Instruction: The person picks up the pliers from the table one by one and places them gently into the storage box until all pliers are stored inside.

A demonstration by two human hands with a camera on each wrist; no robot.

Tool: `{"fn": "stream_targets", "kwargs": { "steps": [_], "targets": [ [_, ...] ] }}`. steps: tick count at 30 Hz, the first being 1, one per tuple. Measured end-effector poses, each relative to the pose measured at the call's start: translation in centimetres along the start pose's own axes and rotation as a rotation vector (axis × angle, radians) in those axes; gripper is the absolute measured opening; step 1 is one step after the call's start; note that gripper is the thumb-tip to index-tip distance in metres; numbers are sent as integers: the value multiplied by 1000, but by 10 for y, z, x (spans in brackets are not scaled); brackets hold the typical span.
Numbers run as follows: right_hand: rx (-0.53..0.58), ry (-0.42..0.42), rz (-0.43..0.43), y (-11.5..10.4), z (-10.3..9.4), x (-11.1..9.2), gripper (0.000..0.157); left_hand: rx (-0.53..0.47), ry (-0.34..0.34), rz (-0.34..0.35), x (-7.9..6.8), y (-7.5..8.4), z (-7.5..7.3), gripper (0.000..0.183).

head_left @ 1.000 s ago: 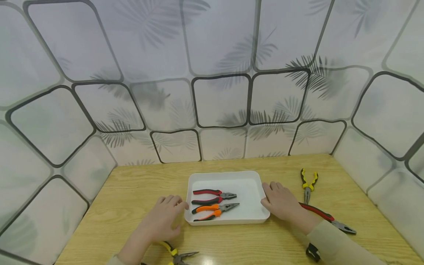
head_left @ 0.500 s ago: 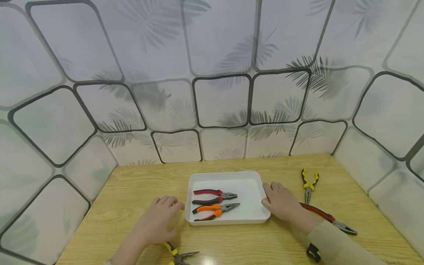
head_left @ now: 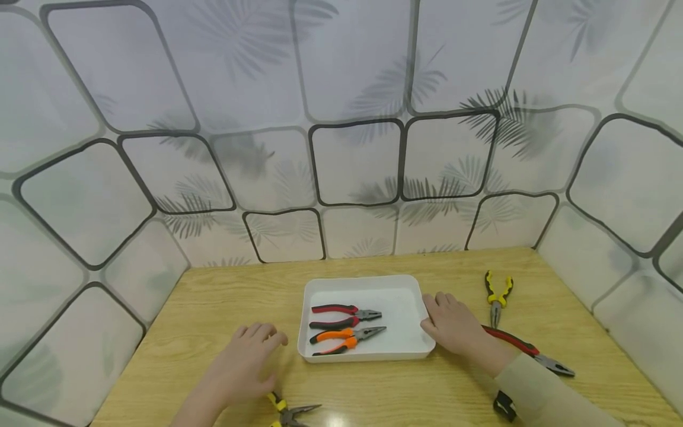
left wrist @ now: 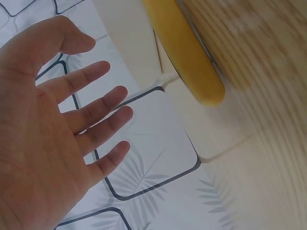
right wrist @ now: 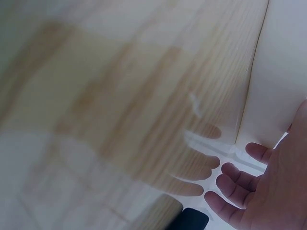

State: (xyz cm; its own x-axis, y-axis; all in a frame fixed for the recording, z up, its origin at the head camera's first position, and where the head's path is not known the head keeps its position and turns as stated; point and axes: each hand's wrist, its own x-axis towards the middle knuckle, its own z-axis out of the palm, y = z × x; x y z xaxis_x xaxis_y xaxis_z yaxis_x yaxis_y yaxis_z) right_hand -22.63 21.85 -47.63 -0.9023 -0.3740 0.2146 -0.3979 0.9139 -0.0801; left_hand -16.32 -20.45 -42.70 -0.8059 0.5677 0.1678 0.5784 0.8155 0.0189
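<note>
A shallow white tray (head_left: 373, 357) holds red-and-black pliers (head_left: 347, 317) and, in front of them, orange-and-black long-nose pliers (head_left: 349, 339). My right hand (head_left: 453, 323) rests against the tray's right side, thumb overlapping the rim; its fingers (right wrist: 235, 184) look loosely bent beside the outer wall in the right wrist view. My left hand (head_left: 242, 362) hovers left of the tray, holding nothing, with fingers spread and relaxed. Below it lie yellow-and-black long-nose pliers (head_left: 288, 412), partly hidden by the hand. Their yellow handle (left wrist: 192, 57) shows close to the left palm.
Other yellow-and-black pliers (head_left: 498, 299) lie at the back right of the wooden table (head_left: 203, 302). Pliers with a red handle (head_left: 517, 343) lie partly behind the right forearm. A small black object (head_left: 503, 406) shows beside the right sleeve. Patterned cloth walls (head_left: 357, 160) enclose the table.
My left hand has drawn away from the tray's left edge, moving left and toward me over the yellow pliers. My right hand and the tray have stayed put.
</note>
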Motion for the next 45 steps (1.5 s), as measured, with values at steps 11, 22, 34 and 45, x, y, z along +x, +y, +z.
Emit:
{"fn": "stream_targets", "kwargs": {
  "steps": [11, 22, 34, 45],
  "targets": [
    [-11, 2, 4, 0, 0, 1, 23, -19, -16, -32, -6, 0, -2, 44],
    [-10, 2, 2, 1, 0, 2, 24, -20, -11, -41, -14, 3, 1, 45],
    [-13, 2, -1, 1, 2, 1, 21, -74, -80, -56, -22, 5, 4, 53],
    [-5, 2, 0, 1, 2, 1, 20, -69, -137, -85, -27, 8, 6, 63]
  ]
}}
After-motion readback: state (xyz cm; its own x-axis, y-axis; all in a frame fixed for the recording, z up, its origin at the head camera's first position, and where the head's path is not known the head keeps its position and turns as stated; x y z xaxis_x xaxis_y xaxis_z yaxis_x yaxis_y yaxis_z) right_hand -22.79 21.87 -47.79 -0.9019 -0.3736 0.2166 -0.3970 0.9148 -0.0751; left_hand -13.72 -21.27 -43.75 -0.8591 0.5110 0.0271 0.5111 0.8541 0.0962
